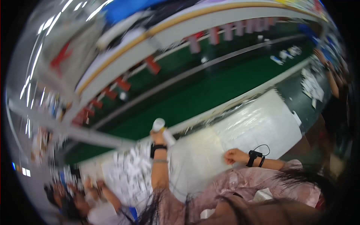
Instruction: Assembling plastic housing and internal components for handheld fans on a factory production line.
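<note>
My left hand (158,138) is stretched out at the far edge of the worktable, closed around a white object with a round end (159,123). Motion blur hides what kind of thing it is. A white strip (168,137) shows just right of that hand. Over the pale table covering (202,153), my right hand (235,156) is held with its fingers curled in. Whatever might be inside those fingers is hidden. Both wrists wear black bands.
Beyond the table edge runs a green conveyor belt (180,97) with small white items (287,54) on it. Many white pieces with dark marks (129,174) lie to my left. A co-worker (90,202) sits at left; another person's arm (330,77) reaches in at right beside white pieces (312,85).
</note>
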{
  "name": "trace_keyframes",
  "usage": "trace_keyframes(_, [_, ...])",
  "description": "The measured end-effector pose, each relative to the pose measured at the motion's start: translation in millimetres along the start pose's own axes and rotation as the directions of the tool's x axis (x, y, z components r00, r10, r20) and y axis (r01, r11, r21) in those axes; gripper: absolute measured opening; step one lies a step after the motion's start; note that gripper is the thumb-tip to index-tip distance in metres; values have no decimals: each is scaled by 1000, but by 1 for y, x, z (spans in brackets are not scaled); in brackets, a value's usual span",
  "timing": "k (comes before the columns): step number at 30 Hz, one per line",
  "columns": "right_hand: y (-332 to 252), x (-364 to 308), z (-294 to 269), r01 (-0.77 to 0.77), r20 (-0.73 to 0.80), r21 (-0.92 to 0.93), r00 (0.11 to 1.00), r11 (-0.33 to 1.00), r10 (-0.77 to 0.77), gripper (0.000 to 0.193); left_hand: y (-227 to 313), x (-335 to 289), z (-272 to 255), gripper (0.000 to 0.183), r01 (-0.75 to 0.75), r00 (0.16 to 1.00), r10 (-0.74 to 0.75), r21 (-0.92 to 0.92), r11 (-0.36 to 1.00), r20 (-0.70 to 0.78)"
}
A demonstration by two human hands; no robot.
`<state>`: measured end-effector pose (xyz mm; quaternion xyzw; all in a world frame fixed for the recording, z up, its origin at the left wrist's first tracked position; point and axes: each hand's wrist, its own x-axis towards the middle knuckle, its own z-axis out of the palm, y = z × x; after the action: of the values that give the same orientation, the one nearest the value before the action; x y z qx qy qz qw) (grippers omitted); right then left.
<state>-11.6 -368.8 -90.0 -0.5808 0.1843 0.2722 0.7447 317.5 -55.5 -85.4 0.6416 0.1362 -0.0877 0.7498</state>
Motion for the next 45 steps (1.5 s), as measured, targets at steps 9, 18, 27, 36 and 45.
trace_keyframes(9, [-23,-7,2,5,-151,-197,988,980,-35,36,5,62,1,59,-183,866,496,963,198,63])
trace_keyframes(18, [-32,-7,10,126,-91,-306,983,944,-161,38,-35,78,-45,66,-344,533,846,919,194,21])
trace_keyframes(27, [-13,2,0,32,-26,-332,999,943,-44,25,-95,30,-29,62,-159,382,910,981,-110,164])
trace_keyframes(36, [-5,1,-1,44,-34,-355,998,934,-60,27,-67,-71,6,31,45,361,619,650,-758,697])
trace_keyframes(45, [-10,-2,2,107,-59,-333,989,937,-134,25,-111,-99,8,39,-364,539,799,929,-65,268])
